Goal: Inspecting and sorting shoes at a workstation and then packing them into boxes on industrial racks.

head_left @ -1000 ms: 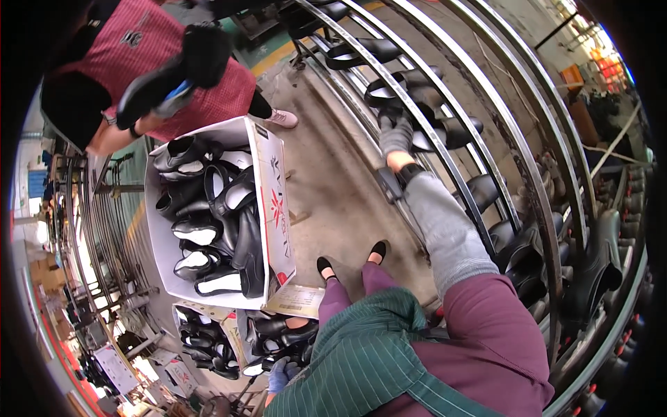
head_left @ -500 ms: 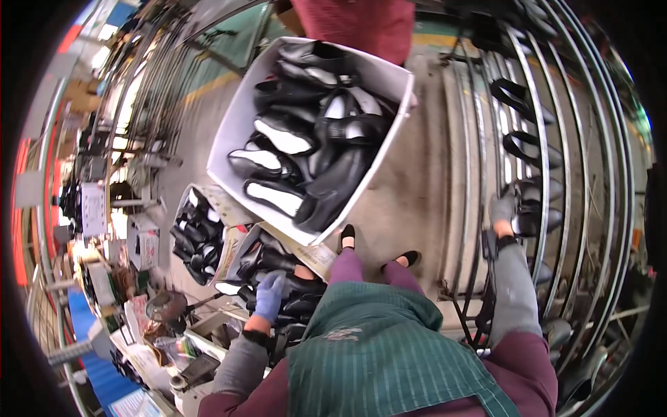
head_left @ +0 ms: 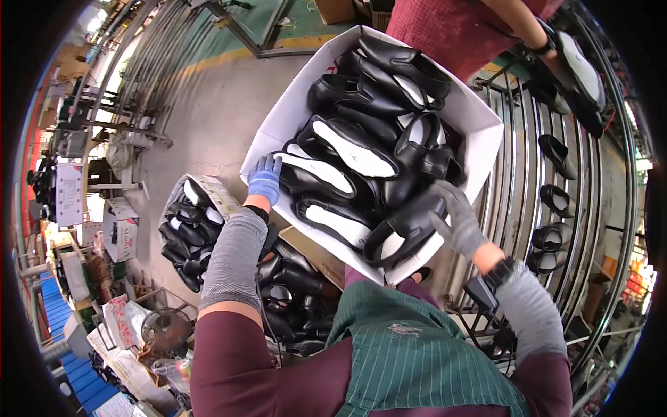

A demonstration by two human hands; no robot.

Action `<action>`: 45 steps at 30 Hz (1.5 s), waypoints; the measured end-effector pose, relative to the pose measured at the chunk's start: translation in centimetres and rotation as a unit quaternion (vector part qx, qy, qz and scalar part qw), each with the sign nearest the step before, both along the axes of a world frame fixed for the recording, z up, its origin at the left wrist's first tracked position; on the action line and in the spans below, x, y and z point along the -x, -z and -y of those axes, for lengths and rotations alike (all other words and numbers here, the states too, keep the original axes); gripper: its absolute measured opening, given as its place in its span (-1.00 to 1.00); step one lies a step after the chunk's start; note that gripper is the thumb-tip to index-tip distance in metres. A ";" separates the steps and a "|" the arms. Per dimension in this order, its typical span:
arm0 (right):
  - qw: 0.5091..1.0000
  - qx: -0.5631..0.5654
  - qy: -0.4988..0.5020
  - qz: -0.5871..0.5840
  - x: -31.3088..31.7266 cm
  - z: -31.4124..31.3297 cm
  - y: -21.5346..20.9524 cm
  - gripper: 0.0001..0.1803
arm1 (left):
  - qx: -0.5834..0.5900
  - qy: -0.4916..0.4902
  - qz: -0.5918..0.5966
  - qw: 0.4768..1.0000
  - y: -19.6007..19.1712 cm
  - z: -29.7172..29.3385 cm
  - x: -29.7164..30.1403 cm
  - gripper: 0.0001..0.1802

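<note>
While the fingers of the right hand (head_left: pixel 461 224) are standing apart at a black shoe (head_left: pixel 417 221), contact being impossible to tell, those of the left hand (head_left: pixel 264 182) are lying outstretched at the left corner of a white box (head_left: pixel 479 156). This box is holding the shoe among many other black shoes (head_left: pixel 375 101); beyond its far side, a co-worker in red (head_left: pixel 445 35) is standing.

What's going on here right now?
A white box holds a heap of black shoes. The person's blue-gloved left hand is at its left rim. Their grey-gloved right hand, fingers spread, is beside a black shoe in the near right corner; contact is unclear. Across the box, a co-worker in red holds black footwear.
</note>
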State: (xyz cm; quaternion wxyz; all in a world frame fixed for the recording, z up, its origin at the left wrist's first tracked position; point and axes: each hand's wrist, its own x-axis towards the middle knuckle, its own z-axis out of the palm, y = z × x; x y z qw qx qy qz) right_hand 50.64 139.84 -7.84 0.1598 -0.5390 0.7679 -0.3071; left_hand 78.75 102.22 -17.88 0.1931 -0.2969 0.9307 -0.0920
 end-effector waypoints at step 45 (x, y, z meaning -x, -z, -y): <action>0.815 -0.001 0.531 -0.231 -11.4 -34.0 -22.5 -0.60 | -0.500 0.403 -0.103 0.759 -24.2 -25.9 15.3 -0.37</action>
